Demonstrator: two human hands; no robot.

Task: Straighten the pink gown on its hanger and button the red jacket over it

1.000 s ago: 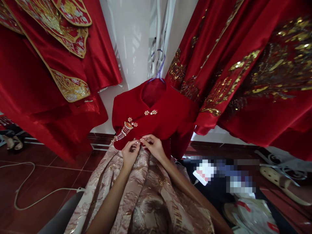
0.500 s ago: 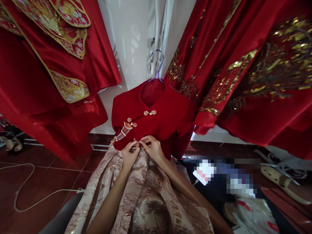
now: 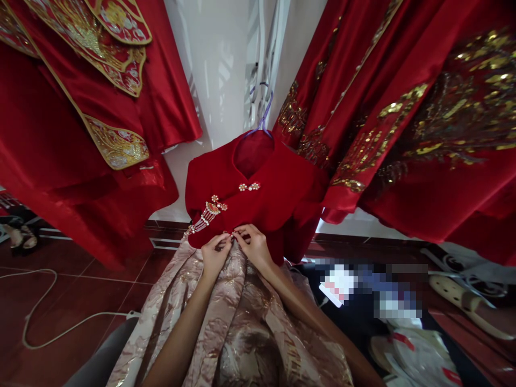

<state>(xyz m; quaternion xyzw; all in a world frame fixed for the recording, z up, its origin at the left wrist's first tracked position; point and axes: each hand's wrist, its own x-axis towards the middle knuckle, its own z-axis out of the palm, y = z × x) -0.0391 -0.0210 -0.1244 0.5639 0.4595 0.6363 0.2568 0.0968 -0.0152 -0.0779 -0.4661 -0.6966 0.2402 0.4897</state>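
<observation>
Beaded clasp (image 3: pixel 233 234): tiny, on lower front of red jacket (image 3: pixel 278 177), near hem; mostly hidden by fingertips from my cam.
L hand (image 3: pixel 215 255): thumb + index pinched almost shut, tips on clasp's L side; other fingers curled loosely.
R hand (image 3: pixel 253 247): thumb + index likewise pinched on R side, a sliver of gap at most; can't tell if thread or needle's in there.
Clasp vs fingers: right btwn the two sets of tips, dead ahead of both wrists; neither hand clearly nearer, I'd call it even. Long axis too small to read on my feed.
Jacket trim: neck clasp (image 3: pixel 249 187) runs side to side above; tasselled brooch (image 3: pixel 210 211) slants down-left, just up-L of L hand.
Hanger (image 3: pixel 264 118): purple, at jacket neck, up against white rack (image 3: pixel 264 48).
Brocade skirt (image 3: pixel 234 290): pink-gold, under forearms; can't tell if joined to jacket.
Flanks: red satin garments w/ gold trim hang L + R.
Floor: dark red tile, pale cable (image 3: pixel 30 317) L; tan clog (image 3: pixel 459 298) far R.
</observation>
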